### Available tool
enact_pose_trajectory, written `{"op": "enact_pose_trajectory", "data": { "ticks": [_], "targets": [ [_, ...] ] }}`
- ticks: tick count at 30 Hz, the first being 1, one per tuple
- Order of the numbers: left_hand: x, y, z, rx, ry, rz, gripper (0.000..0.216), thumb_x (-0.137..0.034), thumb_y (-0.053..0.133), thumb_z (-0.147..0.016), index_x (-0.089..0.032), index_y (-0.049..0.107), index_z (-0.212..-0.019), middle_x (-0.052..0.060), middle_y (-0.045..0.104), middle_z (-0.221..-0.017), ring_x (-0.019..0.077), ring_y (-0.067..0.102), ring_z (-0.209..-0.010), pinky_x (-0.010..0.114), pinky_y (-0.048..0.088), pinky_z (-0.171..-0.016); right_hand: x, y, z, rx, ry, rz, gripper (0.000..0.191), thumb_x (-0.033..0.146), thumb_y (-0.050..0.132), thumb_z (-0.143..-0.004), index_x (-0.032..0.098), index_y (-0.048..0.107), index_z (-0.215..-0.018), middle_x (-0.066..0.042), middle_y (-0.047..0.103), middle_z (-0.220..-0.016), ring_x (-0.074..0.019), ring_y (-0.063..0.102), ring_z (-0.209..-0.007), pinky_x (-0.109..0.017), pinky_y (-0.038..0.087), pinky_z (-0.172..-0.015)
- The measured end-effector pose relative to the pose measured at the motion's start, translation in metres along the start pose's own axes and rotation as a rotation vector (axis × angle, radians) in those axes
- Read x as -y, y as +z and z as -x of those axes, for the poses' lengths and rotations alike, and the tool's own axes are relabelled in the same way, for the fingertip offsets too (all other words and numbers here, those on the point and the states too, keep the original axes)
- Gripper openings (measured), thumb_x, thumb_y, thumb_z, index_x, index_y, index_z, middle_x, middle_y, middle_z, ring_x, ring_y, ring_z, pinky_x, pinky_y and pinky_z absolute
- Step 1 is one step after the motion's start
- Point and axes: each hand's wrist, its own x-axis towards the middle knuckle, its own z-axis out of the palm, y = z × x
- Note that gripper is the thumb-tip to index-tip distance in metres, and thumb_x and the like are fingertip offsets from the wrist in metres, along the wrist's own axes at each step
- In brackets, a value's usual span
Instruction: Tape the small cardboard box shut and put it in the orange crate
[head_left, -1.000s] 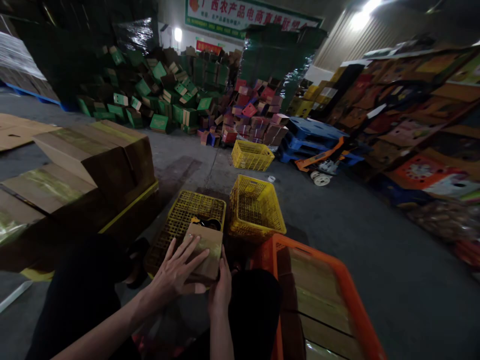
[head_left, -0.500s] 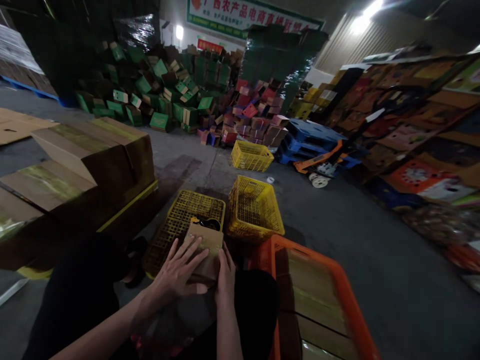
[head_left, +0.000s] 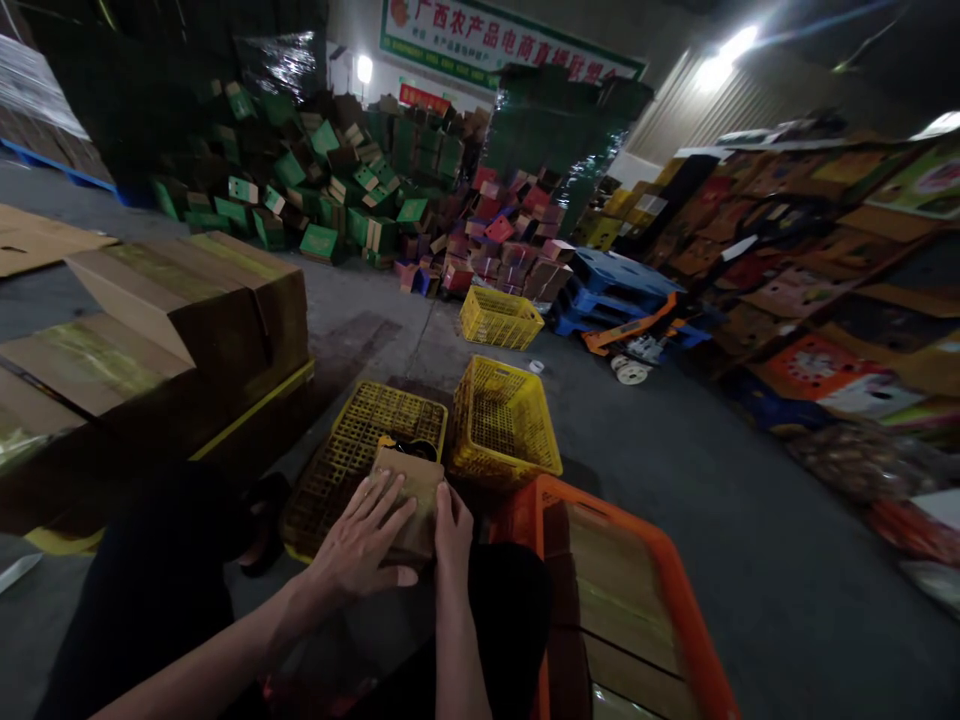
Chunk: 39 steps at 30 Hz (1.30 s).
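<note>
A small brown cardboard box rests on an upturned yellow crate just in front of my knees. My left hand lies on the box's top with its fingers spread flat. My right hand presses edge-on against the box's right side, fingers together. A dark roll, maybe tape, sits on the crate just beyond the box.
An orange crate holding flat cartons stands at my right. Two open yellow crates stand ahead. Brown cartons are stacked at left. Heaps of green and red boxes, blue pallets and a pallet jack lie further off.
Both hands have stayed on the box; the right hand has shifted slightly up along its side. The view has tilted a little.
</note>
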Motion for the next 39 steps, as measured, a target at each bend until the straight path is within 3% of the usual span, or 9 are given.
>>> {"op": "enact_pose_trajectory", "data": {
  "ticks": [3, 9, 17, 22, 32, 39],
  "targets": [
    [-0.009, 0.004, -0.005, 0.011, 0.020, 0.017, 0.092, -0.066, 0.063, -0.083, -0.011, 0.035, -0.152, 0.021, 0.030, -0.160, 0.0341, 0.026, -0.150, 0.049, 0.027, -0.119, 0.001, -0.001, 0.002, 0.022, -0.035, 0.029, 0.057, 0.062, 0.057, -0.084, 0.013, 0.078, -0.105, -0.014, 0.076, -0.111, -0.0308, 0.068, -0.106, -0.039, 0.050, -0.094],
    [-0.022, 0.007, -0.014, 0.045, -0.082, -0.008, 0.103, -0.065, 0.071, -0.074, -0.019, 0.029, -0.156, 0.018, 0.029, -0.161, 0.0366, 0.028, -0.148, 0.052, 0.027, -0.117, 0.001, -0.002, 0.000, 0.065, -0.063, 0.065, 0.057, 0.062, 0.056, -0.085, 0.017, 0.075, -0.113, -0.013, 0.073, -0.119, -0.0289, 0.066, -0.113, -0.040, 0.047, -0.103],
    [-0.027, 0.003, -0.021, 0.068, -0.111, -0.035, 0.106, -0.058, 0.076, -0.071, -0.012, 0.030, -0.155, 0.018, 0.027, -0.162, 0.0365, 0.026, -0.149, 0.051, 0.031, -0.115, -0.004, 0.000, 0.005, 0.129, -0.050, 0.014, 0.056, 0.056, 0.061, -0.084, 0.021, 0.068, -0.128, -0.009, 0.065, -0.135, -0.0262, 0.056, -0.129, -0.040, 0.040, -0.112],
    [-0.025, 0.000, -0.020, 0.070, -0.095, -0.018, 0.101, -0.055, 0.070, -0.076, -0.011, 0.028, -0.156, 0.018, 0.027, -0.162, 0.0350, 0.024, -0.150, 0.049, 0.029, -0.115, -0.009, 0.006, 0.006, 0.147, 0.034, -0.043, 0.059, 0.053, 0.060, -0.085, 0.024, 0.061, -0.136, -0.007, 0.067, -0.131, -0.0262, 0.060, -0.124, -0.042, 0.044, -0.107],
    [-0.020, -0.003, -0.009, 0.045, -0.042, -0.004, 0.099, -0.050, 0.063, -0.080, -0.011, 0.018, -0.158, 0.018, 0.023, -0.163, 0.0326, 0.024, -0.151, 0.047, 0.025, -0.118, -0.006, 0.014, 0.008, 0.089, -0.037, 0.133, 0.066, 0.065, 0.049, -0.088, 0.016, 0.063, -0.131, -0.016, 0.063, -0.135, -0.0300, 0.057, -0.128, -0.043, 0.042, -0.108],
    [0.001, -0.004, 0.015, 0.026, -0.111, 0.007, 0.102, -0.066, 0.062, -0.080, -0.011, 0.024, -0.157, 0.018, 0.029, -0.161, 0.0330, 0.029, -0.149, 0.047, 0.027, -0.119, 0.009, 0.013, 0.011, 0.158, -0.038, 0.234, 0.069, 0.061, 0.038, -0.094, 0.013, 0.055, -0.140, -0.016, 0.061, -0.138, -0.0287, 0.058, -0.127, -0.039, 0.044, -0.106]
  ]
}}
